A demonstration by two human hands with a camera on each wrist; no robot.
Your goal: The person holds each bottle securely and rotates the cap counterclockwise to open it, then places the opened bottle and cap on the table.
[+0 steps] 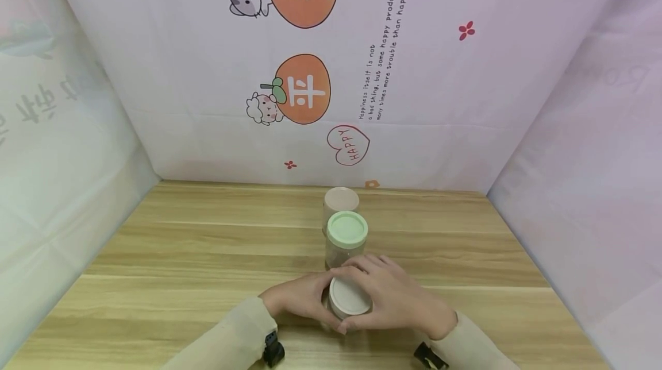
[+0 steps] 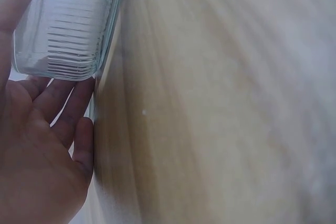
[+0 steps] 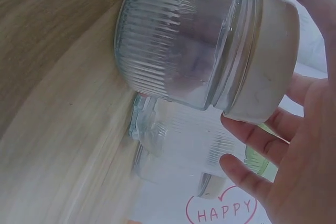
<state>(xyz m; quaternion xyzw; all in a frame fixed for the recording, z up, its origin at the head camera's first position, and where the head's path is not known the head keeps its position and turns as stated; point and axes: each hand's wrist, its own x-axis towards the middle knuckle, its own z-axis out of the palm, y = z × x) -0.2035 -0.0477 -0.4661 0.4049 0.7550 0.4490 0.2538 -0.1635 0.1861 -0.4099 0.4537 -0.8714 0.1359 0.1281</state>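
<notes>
A ribbed clear glass jar (image 3: 168,40) stands on the wooden table, its off-white lid (image 1: 350,295) over the mouth. My left hand (image 1: 302,298) holds the glass body from the left; in the left wrist view its thumb and fingers lie on either side of the ribbed glass. From the right, my right hand (image 1: 400,298) grips the lid by its rim, thumb at the near side and fingers at the far side. Part of the glass neck shows below the lid in the right wrist view. How tightly the lid sits, I cannot tell.
Right behind the held jar stands a glass jar with a light green lid (image 1: 347,228). Farther back is another jar with a beige lid (image 1: 341,199). Printed white cloth (image 1: 434,83) walls in the wooden table (image 1: 217,243) at the back and both sides.
</notes>
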